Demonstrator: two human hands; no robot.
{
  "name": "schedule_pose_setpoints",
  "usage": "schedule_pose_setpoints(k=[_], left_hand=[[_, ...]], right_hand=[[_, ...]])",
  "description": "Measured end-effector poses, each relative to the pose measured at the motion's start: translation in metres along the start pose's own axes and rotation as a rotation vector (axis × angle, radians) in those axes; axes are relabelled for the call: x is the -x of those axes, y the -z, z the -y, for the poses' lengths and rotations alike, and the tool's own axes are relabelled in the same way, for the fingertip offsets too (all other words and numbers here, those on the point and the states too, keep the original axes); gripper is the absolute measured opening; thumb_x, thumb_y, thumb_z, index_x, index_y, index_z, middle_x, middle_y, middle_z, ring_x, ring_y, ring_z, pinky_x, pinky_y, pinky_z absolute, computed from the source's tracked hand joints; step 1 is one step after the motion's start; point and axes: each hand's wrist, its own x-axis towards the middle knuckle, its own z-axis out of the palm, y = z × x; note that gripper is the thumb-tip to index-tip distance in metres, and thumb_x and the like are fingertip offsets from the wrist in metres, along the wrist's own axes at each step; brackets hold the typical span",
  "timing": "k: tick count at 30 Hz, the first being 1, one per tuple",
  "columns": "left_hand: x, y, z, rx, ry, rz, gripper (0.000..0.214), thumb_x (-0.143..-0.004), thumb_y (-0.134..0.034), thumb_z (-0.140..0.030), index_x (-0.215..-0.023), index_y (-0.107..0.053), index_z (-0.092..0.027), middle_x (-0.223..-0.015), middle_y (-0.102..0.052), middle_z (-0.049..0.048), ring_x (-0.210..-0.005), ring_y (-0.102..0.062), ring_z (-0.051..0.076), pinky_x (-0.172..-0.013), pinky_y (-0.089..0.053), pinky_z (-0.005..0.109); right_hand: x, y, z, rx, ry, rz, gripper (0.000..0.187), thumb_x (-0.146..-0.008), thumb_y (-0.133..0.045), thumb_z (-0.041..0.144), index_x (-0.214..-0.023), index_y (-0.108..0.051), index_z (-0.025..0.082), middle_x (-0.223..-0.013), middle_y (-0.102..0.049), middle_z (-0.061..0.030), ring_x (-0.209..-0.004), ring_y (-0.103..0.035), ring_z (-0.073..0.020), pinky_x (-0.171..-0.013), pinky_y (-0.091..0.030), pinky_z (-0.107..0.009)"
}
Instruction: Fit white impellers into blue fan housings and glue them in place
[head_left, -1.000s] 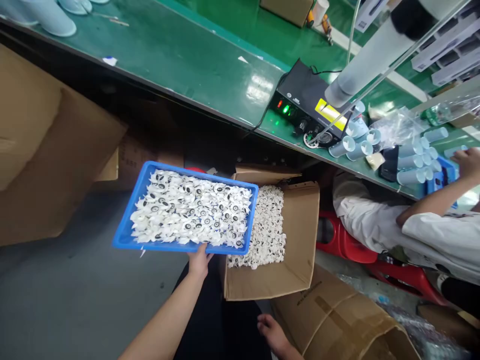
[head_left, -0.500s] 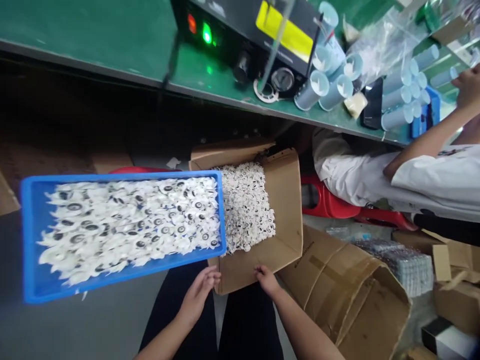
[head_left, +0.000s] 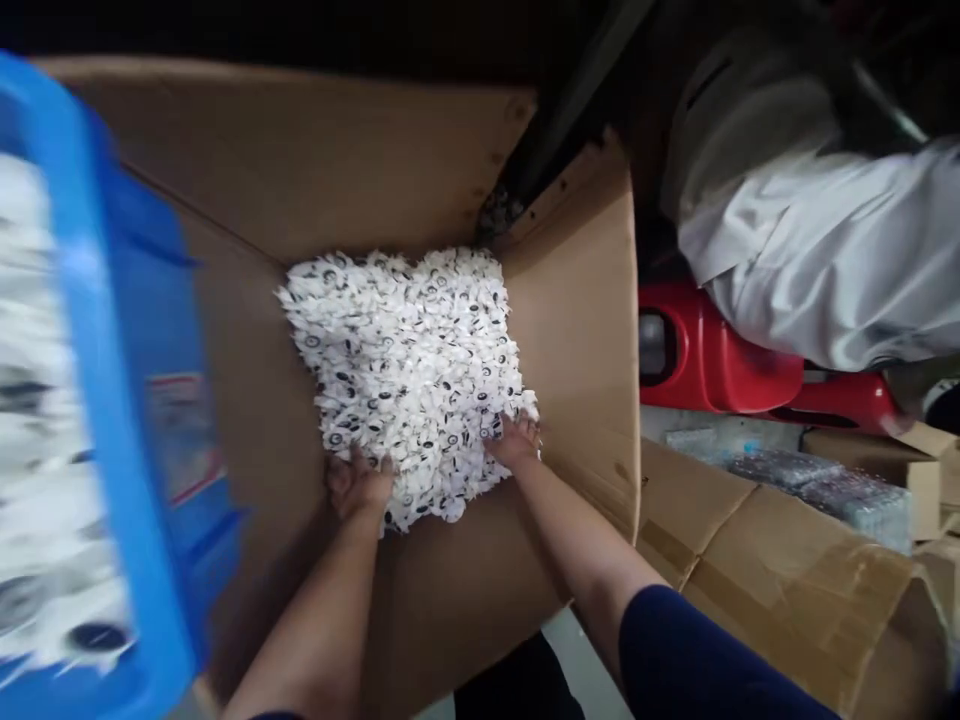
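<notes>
An open cardboard box [head_left: 585,330] holds a heap of small white plastic parts with black centres [head_left: 409,360]. Both my hands reach down into it. My left hand [head_left: 358,487] digs into the near left edge of the heap, fingers buried among the parts. My right hand [head_left: 512,440] is pushed into the near right edge, its fingertips hidden under parts. A blue plastic tray [head_left: 112,420] filled with the same white parts fills the left of the view, blurred and very close.
A person in pale clothing [head_left: 810,250] sits at the right on a red plastic stool [head_left: 720,365]. More cardboard boxes [head_left: 787,590] lie at the lower right, one with clear-wrapped items. Dark space under the bench lies beyond the box.
The view has dropped and closed in on the box. Both hands moved from the box's near edge down into the heap. The tray now sits nearer, at the left edge.
</notes>
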Motion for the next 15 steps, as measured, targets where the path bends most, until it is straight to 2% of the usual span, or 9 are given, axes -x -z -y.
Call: schedule_pose_setpoints(k=[2, 3, 4, 6, 8, 10, 11, 13, 15], left_hand=[[-0.006, -0.021, 0.010, -0.069, -0.024, -0.009, 0.083, -0.097, -0.057, -0.053, -0.165, -0.020, -0.023, -0.175, 0.004, 0.0135, -0.158, -0.004, 0.044, -0.125, -0.018, 0.066], [-0.004, -0.030, 0.015, -0.100, -0.034, 0.001, 0.086, -0.097, -0.056, -0.056, -0.166, -0.017, -0.024, -0.175, 0.008, 0.0131, -0.158, 0.000, 0.045, -0.124, -0.017, 0.068], [0.000, -0.036, 0.018, -0.129, -0.039, 0.018, 0.086, -0.096, -0.056, -0.058, -0.166, -0.018, -0.025, -0.175, 0.008, 0.0129, -0.158, 0.000, 0.046, -0.123, -0.017, 0.069], [0.010, -0.041, 0.022, -0.173, -0.043, 0.077, 0.082, -0.095, -0.058, -0.059, -0.163, -0.027, -0.026, -0.174, -0.006, 0.0141, -0.157, -0.009, 0.046, -0.122, -0.021, 0.070], [0.017, -0.038, 0.024, -0.199, -0.052, 0.147, 0.073, -0.095, -0.060, -0.057, -0.156, -0.041, -0.023, -0.167, -0.028, 0.0155, -0.154, -0.025, 0.041, -0.120, -0.027, 0.067], [0.019, -0.030, 0.024, -0.208, -0.058, 0.209, 0.065, -0.096, -0.059, -0.056, -0.150, -0.049, -0.021, -0.159, -0.042, 0.0150, -0.147, -0.039, 0.037, -0.119, -0.032, 0.063], [0.018, -0.026, 0.024, -0.209, -0.051, 0.229, 0.064, -0.096, -0.059, -0.057, -0.148, -0.051, -0.021, -0.158, -0.044, 0.0147, -0.145, -0.042, 0.036, -0.119, -0.034, 0.062], [0.013, -0.021, 0.023, -0.207, -0.022, 0.252, 0.064, -0.096, -0.059, -0.058, -0.148, -0.050, -0.022, -0.159, -0.042, 0.0148, -0.144, -0.042, 0.036, -0.119, -0.034, 0.062], [0.007, -0.021, 0.022, -0.197, 0.002, 0.269, 0.065, -0.096, -0.060, -0.057, -0.149, -0.049, -0.022, -0.160, -0.041, 0.0151, -0.145, -0.042, 0.036, -0.119, -0.033, 0.063]], right_hand=[[-0.006, -0.019, 0.001, 0.064, -0.026, -0.035, 0.092, -0.087, -0.064, 0.059, -0.164, -0.027, 0.025, -0.175, 0.008, -0.0129, -0.159, 0.011, -0.0434, -0.125, 0.001, -0.065], [-0.005, -0.028, 0.004, 0.092, -0.017, -0.028, 0.093, -0.088, -0.059, 0.062, -0.165, -0.022, 0.025, -0.175, 0.008, -0.0134, -0.159, 0.013, -0.0428, -0.123, 0.003, -0.067], [0.000, -0.036, 0.007, 0.116, 0.007, -0.001, 0.094, -0.087, -0.057, 0.066, -0.165, -0.022, 0.026, -0.175, 0.004, -0.0142, -0.159, 0.012, -0.0424, -0.122, 0.002, -0.068], [0.014, -0.048, 0.014, 0.147, 0.070, 0.102, 0.096, -0.081, -0.060, 0.073, -0.162, -0.031, 0.029, -0.173, -0.011, -0.0155, -0.159, -0.001, -0.0435, -0.122, -0.006, -0.069], [0.027, -0.053, 0.020, 0.157, 0.107, 0.225, 0.100, -0.071, -0.069, 0.078, -0.156, -0.041, 0.033, -0.169, -0.024, -0.0147, -0.155, -0.020, -0.0456, -0.120, -0.021, -0.065], [0.036, -0.054, 0.027, 0.156, 0.087, 0.304, 0.105, -0.067, -0.071, 0.080, -0.156, -0.040, 0.036, -0.169, -0.022, -0.0138, -0.150, -0.031, -0.0476, -0.116, -0.030, -0.063], [0.039, -0.055, 0.029, 0.155, 0.066, 0.326, 0.108, -0.067, -0.070, 0.081, -0.159, -0.035, 0.037, -0.171, -0.017, -0.0140, -0.149, -0.032, -0.0490, -0.115, -0.032, -0.064], [0.041, -0.057, 0.033, 0.153, 0.031, 0.357, 0.114, -0.067, -0.066, 0.085, -0.162, -0.027, 0.036, -0.173, -0.004, -0.0153, -0.152, -0.025, -0.0525, -0.115, -0.031, -0.067], [0.039, -0.058, 0.033, 0.149, 0.028, 0.390, 0.121, -0.064, -0.067, 0.088, -0.163, -0.025, 0.033, -0.173, 0.001, -0.0167, -0.154, -0.017, -0.0538, -0.117, -0.029, -0.066]])
